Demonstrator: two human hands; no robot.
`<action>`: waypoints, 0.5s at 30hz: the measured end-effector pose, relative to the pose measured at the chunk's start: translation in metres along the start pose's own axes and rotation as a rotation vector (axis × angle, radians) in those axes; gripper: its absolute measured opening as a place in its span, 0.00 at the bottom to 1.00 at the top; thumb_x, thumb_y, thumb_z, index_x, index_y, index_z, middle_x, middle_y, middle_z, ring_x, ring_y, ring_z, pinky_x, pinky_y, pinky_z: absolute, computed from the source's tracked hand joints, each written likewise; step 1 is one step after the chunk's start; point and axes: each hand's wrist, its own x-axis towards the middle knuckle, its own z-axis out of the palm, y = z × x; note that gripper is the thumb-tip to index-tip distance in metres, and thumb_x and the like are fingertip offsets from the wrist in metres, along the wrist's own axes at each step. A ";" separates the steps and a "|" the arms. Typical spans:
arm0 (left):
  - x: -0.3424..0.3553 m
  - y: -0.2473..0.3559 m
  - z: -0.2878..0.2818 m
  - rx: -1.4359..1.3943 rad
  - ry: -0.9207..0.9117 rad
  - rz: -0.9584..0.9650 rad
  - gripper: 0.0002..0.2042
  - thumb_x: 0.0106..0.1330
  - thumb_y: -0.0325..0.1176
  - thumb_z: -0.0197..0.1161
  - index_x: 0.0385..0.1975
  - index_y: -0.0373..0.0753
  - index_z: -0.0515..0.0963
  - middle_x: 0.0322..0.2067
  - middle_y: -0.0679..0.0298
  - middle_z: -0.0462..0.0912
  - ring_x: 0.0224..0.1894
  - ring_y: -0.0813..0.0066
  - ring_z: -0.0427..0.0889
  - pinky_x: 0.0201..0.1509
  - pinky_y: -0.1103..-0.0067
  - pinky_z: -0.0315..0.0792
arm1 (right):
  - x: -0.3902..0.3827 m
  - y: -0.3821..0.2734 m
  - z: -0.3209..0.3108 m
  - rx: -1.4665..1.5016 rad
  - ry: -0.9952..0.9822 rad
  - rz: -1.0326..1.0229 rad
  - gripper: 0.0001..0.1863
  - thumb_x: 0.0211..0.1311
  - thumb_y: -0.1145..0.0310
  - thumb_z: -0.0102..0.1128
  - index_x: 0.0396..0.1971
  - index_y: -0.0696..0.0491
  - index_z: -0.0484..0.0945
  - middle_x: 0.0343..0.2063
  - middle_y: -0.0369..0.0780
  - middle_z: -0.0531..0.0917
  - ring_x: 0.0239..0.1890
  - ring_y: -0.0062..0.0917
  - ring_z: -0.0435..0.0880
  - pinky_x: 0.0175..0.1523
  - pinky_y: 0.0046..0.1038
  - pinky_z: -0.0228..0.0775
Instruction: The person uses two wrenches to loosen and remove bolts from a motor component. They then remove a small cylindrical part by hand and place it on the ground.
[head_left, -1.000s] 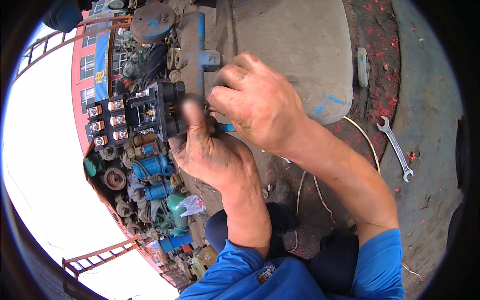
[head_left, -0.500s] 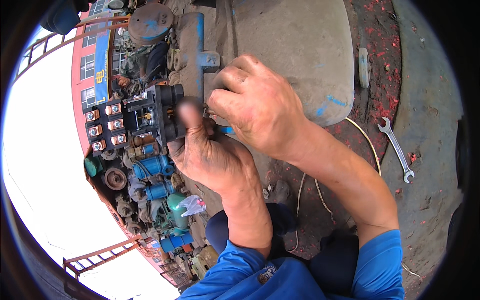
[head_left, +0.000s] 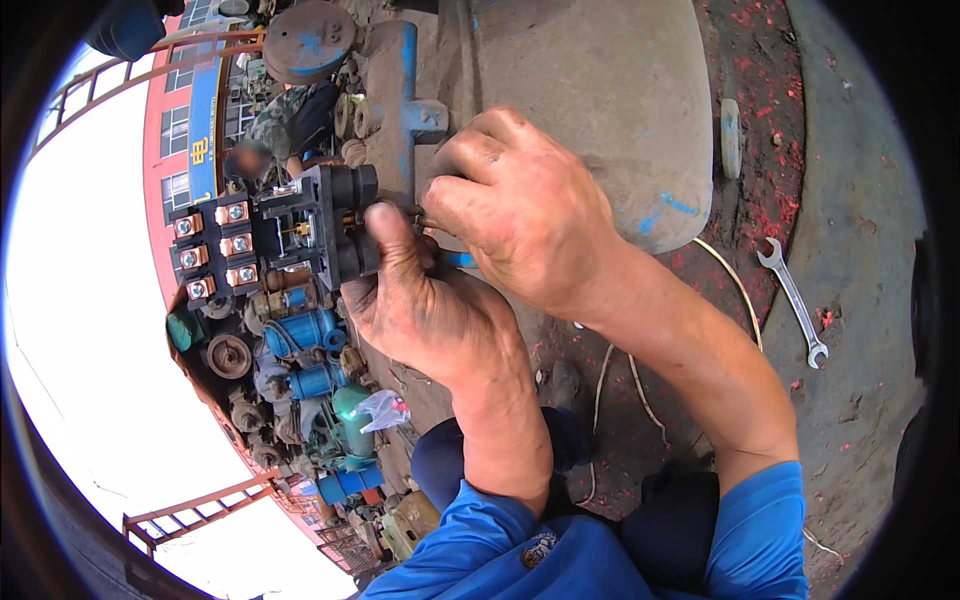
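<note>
A black pressure switch (head_left: 330, 225) with copper terminals and screws (head_left: 235, 243) stands in front of me, its terminal end facing left. My left hand (head_left: 440, 320) grips its black base from below, thumb up along the near side. Just right of the thumb, my right hand (head_left: 525, 215) is closed, its fingertips pinched toward the fitting end of the switch. Whatever those fingertips hold is hidden behind the hand and the left thumb. A bit of blue (head_left: 459, 259) shows between the two hands.
Beyond my hands lies a dusty tank (head_left: 600, 90) with blue paint patches, a pipe (head_left: 408, 90) and a wheel (head_left: 731, 138). An open-ended wrench (head_left: 793, 300) and a pale cable (head_left: 728, 265) rest on the ground. Old motors (head_left: 305, 333) pile up left; a person (head_left: 285, 120) is behind.
The view has shifted slightly, moving the scene a little rightward. Both hands keep nearly the same pose at the pressure switch; the person behind has shifted.
</note>
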 end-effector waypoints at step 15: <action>-0.008 0.008 0.017 -0.058 -0.015 -0.047 0.06 0.72 0.29 0.58 0.41 0.33 0.78 0.30 0.68 0.77 0.31 0.82 0.73 0.36 0.83 0.69 | 0.000 0.001 -0.002 -0.013 0.010 -0.009 0.05 0.43 0.71 0.61 0.24 0.53 0.77 0.28 0.40 0.77 0.36 0.40 0.77 0.36 0.38 0.72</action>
